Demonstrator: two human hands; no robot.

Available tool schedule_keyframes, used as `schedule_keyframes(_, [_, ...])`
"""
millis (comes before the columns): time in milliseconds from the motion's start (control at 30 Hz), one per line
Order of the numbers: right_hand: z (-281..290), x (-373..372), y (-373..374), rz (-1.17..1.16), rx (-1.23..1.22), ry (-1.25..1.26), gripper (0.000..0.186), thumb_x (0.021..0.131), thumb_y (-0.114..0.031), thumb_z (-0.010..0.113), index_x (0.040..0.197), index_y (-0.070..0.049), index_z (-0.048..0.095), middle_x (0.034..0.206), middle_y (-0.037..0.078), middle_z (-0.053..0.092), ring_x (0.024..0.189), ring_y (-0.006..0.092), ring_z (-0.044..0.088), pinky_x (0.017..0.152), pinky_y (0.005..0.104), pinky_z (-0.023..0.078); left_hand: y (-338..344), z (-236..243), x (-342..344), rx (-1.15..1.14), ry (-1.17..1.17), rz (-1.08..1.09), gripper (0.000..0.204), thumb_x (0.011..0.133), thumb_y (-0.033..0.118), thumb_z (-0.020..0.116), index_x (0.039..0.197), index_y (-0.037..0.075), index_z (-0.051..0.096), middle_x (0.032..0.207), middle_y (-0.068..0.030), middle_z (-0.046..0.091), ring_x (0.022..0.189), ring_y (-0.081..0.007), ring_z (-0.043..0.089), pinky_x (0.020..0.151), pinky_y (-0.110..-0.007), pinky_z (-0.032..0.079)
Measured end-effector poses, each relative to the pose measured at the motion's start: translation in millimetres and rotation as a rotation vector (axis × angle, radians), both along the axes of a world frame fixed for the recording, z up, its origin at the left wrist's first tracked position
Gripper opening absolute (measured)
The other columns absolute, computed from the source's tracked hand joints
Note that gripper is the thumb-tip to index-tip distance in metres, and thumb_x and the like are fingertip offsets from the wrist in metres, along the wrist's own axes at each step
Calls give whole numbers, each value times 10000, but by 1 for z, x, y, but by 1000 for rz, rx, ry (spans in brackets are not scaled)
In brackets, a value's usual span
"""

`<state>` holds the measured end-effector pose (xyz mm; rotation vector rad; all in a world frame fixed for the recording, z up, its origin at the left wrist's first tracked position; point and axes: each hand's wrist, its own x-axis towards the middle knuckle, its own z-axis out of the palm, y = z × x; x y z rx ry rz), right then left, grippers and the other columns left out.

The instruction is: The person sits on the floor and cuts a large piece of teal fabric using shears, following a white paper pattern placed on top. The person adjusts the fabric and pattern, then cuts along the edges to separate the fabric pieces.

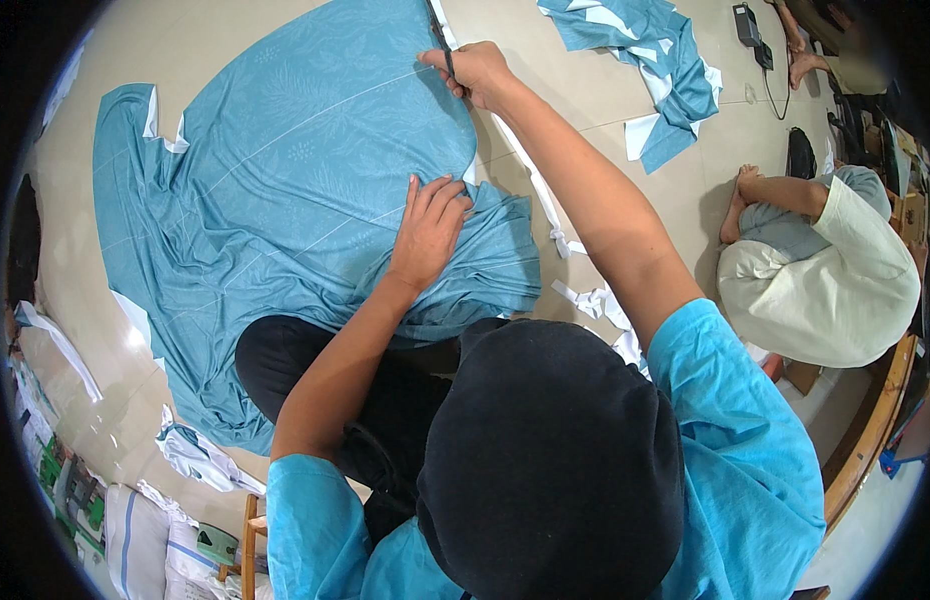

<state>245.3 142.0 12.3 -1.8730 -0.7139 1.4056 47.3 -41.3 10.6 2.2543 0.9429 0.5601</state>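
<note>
A large teal cloth [285,150] with a pale leaf pattern and white lines lies spread over the tiled floor, bunched into folds toward my knees. My right hand [475,75] is closed around black scissors [441,38] at the cloth's far right edge. The blades point away from me, beside a narrow white strip [525,165] that trails along that edge. My left hand [430,228] rests on the cloth nearer to me, palm down with fingers stretched out, next to gathered folds. Whether the blades are apart I cannot make out.
Teal and white offcuts [675,85] lie at the far right. White scraps [595,300] are by my right arm. Another person in pale clothes [820,270] sits at the right. A black adapter [747,25] with a cord lies beyond. White sacks [135,540] stand at lower left.
</note>
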Motion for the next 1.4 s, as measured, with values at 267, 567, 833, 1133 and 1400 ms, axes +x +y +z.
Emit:
schedule_keyframes(267, [9, 1, 5, -6, 14, 53, 387, 788, -314, 941, 758, -21, 689, 668, 53, 591, 562, 131, 527, 494, 282, 415, 0, 0, 1, -13, -8, 1, 229, 986, 100, 697, 1208, 81, 643, 1351, -84, 602, 1408, -334, 519, 1264, -675, 285])
schedule_keyframes(567, [0, 1, 18, 6, -5, 22, 391, 793, -330, 932, 746, -32, 682, 672, 48, 585, 565, 129, 519, 507, 285, 415, 0, -1, 1, -11, -6, 9, 224, 987, 99, 694, 1205, 86, 648, 1350, -74, 605, 1403, -325, 525, 1261, -677, 292])
schedule_keyframes(833, [0, 2, 14, 20, -7, -20, 382, 797, -317, 931, 763, -21, 691, 683, 54, 594, 575, 129, 532, 506, 275, 414, 0, -1, 1, -1, 4, 8, 219, 985, 103, 697, 1199, 87, 653, 1347, -76, 608, 1400, -323, 529, 1257, -678, 298])
schedule_keyframes(1133, [-8, 1, 21, 14, -12, -26, 376, 796, -295, 937, 770, -10, 693, 697, 60, 609, 575, 132, 555, 488, 278, 424, 0, -1, 2, 0, -13, 12, 213, 978, 92, 699, 1186, 83, 654, 1342, -78, 609, 1397, -329, 532, 1256, -681, 296])
schedule_keyframes(1400, [1, 1, 23, 10, 4, 22, 388, 796, -320, 938, 781, -17, 696, 699, 58, 607, 577, 124, 547, 494, 272, 428, 0, -1, 1, -15, -16, 11, 218, 977, 84, 698, 1191, 75, 659, 1335, -90, 613, 1397, -340, 530, 1258, -684, 289])
